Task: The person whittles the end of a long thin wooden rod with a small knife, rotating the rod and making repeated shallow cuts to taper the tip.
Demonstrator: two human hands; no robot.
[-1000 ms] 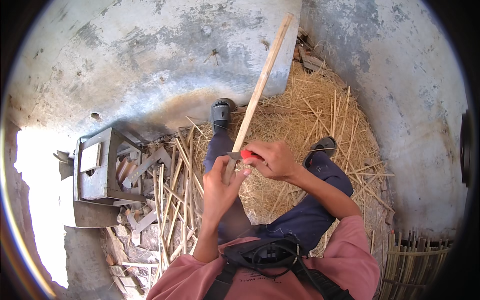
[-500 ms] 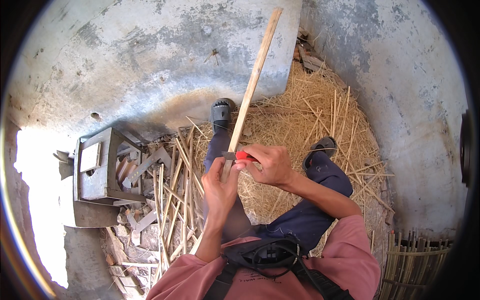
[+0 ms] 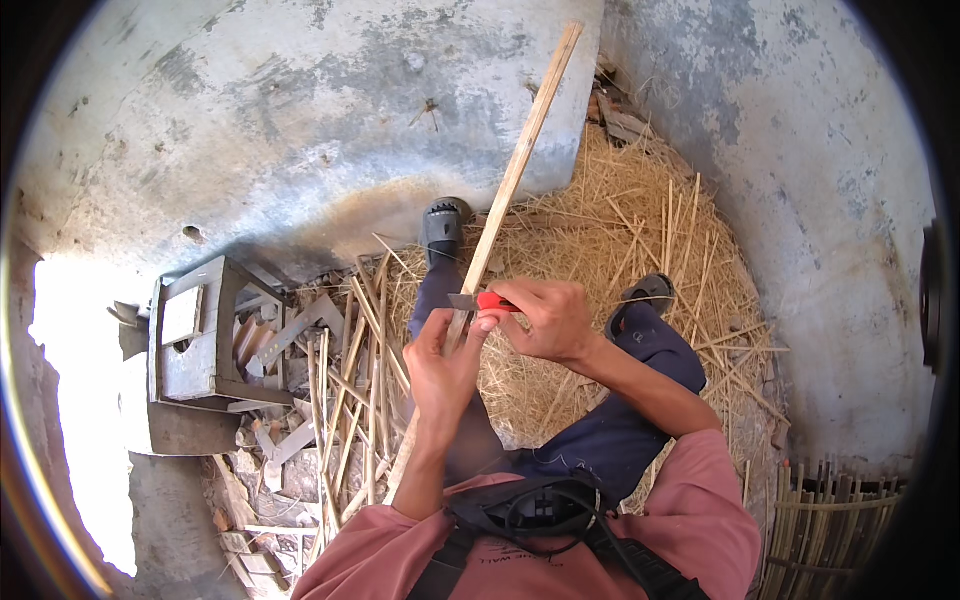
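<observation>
Your left hand (image 3: 440, 368) pinches the stick (image 3: 520, 160), your right hand (image 3: 550, 318) grips the red knife (image 3: 492, 301), its blade (image 3: 461, 301) across the stick just beyond your left thumb (image 3: 486, 324); risk: excess pressure or a loosened pinch could skid it along the stick into flesh

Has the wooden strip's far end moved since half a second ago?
Yes: the far end of the wooden strip has swung right, nearer the right edge of the mottled wall behind it.

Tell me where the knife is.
In the head view, the knife is near the centre, in the right hand, held across the strip by the left hand.
</observation>
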